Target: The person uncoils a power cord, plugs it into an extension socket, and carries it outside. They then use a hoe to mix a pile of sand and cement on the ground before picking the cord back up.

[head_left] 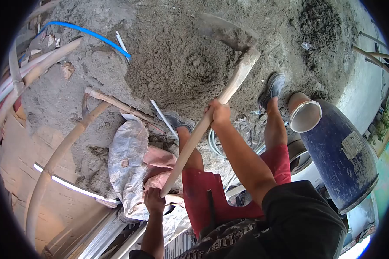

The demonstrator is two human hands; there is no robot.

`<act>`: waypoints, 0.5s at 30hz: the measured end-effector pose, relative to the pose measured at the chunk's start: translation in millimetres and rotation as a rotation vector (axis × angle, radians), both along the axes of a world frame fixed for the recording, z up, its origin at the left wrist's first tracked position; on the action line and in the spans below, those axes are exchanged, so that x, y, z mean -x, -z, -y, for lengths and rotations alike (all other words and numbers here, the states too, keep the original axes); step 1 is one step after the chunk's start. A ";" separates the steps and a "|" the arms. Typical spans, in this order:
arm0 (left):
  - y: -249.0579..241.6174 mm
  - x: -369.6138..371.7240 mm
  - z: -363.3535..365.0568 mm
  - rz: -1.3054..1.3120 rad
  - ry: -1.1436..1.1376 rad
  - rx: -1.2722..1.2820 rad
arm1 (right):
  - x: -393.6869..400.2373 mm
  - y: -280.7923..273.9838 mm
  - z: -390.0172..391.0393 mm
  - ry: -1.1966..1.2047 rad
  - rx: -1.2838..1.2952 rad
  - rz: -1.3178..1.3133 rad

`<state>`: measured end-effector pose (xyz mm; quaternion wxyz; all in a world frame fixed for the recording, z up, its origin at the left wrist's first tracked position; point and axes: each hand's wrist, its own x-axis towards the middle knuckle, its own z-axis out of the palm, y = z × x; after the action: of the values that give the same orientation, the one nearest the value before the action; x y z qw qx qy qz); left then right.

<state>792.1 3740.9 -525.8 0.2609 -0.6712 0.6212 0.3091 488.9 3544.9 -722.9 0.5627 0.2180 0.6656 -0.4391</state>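
Note:
A long wooden handle [190,149] runs diagonally from lower left to upper right, ending in a broad, mortar-coated hoe blade [229,34]. My left hand [154,200] is wrapped round its lower end. Farther up the handle, my right hand [218,113] grips it near the middle. The blade is at the upper right edge of a heap of wet grey mortar [173,69]. Both my feet, in grey shoes [275,85], stand on the near side of the heap.
A blue drum [341,151] and a small white-rimmed bucket [305,115] lie at the right. White and pink sacks [127,157] are beside my left leg. A second wooden-handled tool [67,149], a blue pipe [86,31] and wooden poles [52,60] lie at the left.

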 end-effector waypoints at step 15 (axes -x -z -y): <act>-54.3 -46.7 -103.2 0.239 -0.253 -0.079 | -101.7 -31.2 -68.2 -0.367 -0.114 0.290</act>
<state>838.7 3844.1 -471.5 0.3182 -0.7651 0.4838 0.2814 590.6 3613.1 -691.7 0.7093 0.1856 0.6302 -0.2554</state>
